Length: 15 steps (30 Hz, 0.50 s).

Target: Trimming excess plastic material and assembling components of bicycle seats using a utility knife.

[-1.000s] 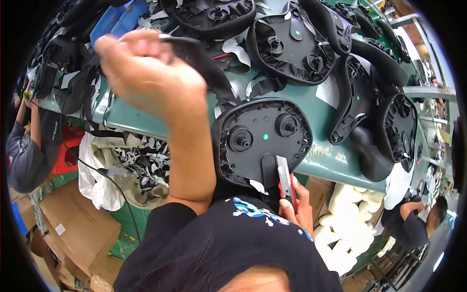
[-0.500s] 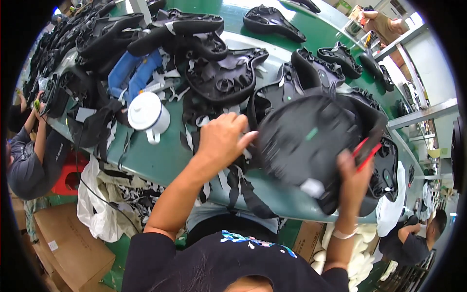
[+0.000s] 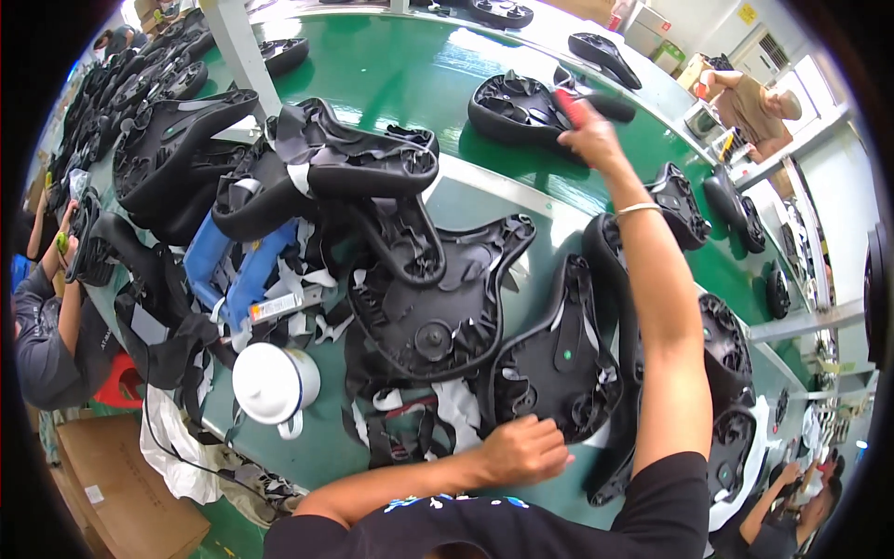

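Black padded shell (image 3: pixel 512 116), the one nearest the right hand, lies hollow side up on the far green surface (image 3: pixel 372 65), the broadest thing on my feed. Next in size comes the nearer table (image 3: pixel 321 455), crowded with other shells (image 3: pixel 549 371); most show their hollows too, probably so the inner rims are easy to get at, and several lean on one another, seemingly for want of room. The right hand (image 3: pixel 593 140) stretches across to the far shell, fingers wrapped round a red-handled tool (image 3: pixel 572 107), perhaps to have it handy; blur stops me telling whether hand and shell touch. The left hand (image 3: pixel 526 450) is near the table's close edge, fingers curled in; its palm is hidden, so I cannot tell how tightly they close or whether they hold anything. Among the shells on the left sits a blue holder (image 3: pixel 253 277) ringed with scraps. Smaller, a white mug (image 3: pixel 265 382) stands lidded, I suppose against debris. Smallest, a pale box (image 3: pixel 279 306) lies beside the holder.
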### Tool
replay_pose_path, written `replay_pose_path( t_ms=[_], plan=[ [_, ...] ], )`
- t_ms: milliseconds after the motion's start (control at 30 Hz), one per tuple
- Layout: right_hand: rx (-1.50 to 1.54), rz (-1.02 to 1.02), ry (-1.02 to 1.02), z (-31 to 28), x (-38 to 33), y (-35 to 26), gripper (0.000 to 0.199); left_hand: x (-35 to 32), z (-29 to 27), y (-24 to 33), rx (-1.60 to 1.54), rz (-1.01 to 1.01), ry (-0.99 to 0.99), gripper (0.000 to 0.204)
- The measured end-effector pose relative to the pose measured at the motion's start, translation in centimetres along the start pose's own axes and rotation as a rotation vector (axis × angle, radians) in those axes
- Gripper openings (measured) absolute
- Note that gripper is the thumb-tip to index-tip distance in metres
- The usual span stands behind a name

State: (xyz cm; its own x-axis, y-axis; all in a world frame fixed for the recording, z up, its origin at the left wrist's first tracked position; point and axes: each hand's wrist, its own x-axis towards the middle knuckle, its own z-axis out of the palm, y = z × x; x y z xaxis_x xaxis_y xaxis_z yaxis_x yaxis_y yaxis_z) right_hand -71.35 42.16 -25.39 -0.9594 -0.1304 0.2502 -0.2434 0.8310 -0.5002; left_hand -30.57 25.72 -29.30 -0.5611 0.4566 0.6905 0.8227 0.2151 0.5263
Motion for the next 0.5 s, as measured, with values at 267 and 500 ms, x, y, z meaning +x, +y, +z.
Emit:
replay_pose_path(
  t_ms=[267, 500],
  plan=[
    [-0.417, 0.065, -0.332, -1.8, -0.5, -3.7, 0.066, 0.2, 0.4, -0.2, -0.072, -0.002, 0.01, 0.026],
    [-0.635, -0.078, -0.098, -17.3, -14.2, -7.6, 0.081, 0.8, -0.1, -0.6, -0.079, 0.065, -0.038, 0.024]
  ],
)
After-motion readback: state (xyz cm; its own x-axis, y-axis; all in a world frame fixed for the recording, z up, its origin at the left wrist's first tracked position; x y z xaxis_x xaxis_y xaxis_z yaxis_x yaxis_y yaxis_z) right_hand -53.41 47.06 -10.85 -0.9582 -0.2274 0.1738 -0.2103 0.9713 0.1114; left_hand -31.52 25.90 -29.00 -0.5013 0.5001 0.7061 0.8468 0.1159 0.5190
